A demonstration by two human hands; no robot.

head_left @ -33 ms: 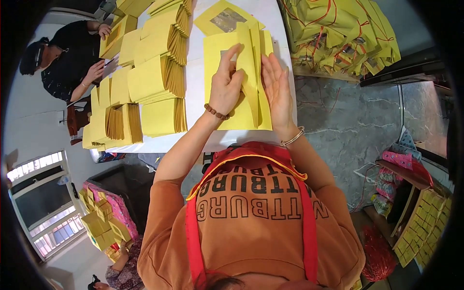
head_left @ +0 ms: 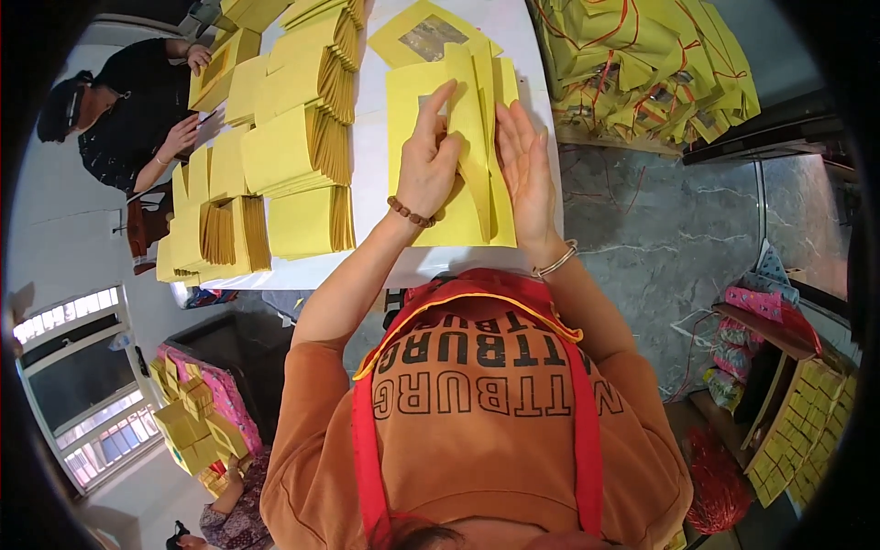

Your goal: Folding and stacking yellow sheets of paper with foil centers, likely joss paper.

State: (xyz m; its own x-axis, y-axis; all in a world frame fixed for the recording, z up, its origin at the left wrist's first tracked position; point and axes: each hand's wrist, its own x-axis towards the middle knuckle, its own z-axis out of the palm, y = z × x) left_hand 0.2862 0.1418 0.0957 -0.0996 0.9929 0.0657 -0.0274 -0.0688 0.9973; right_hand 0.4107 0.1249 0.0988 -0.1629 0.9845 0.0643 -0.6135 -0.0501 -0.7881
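Note:
On the white table right before me lies a yellow paper piece [head_left: 408, 220] with flaps folded up along its right part. My left hand [head_left: 429, 170], with a brown bead bracelet, rests on its left part, index finger stretched forward and thumb apart; the other fingers are partly hidden. A raised yellow flap [head_left: 470, 110] stands beside that thumb. Along the right edge of the paper, my right hand [head_left: 527, 179] is held open on its side, fingers straight and palm toward the flaps. Just beyond lies another yellow sheet with a clear window [head_left: 431, 38].
Several stacks of folded yellow paper [head_left: 298, 142] fill the table's left side. A co-worker [head_left: 128, 128] in black handles a yellow box [head_left: 225, 69] there. Yellow bundles tied with red string [head_left: 642, 73] are piled at the far right. Grey floor [head_left: 632, 247] lies right of the table.

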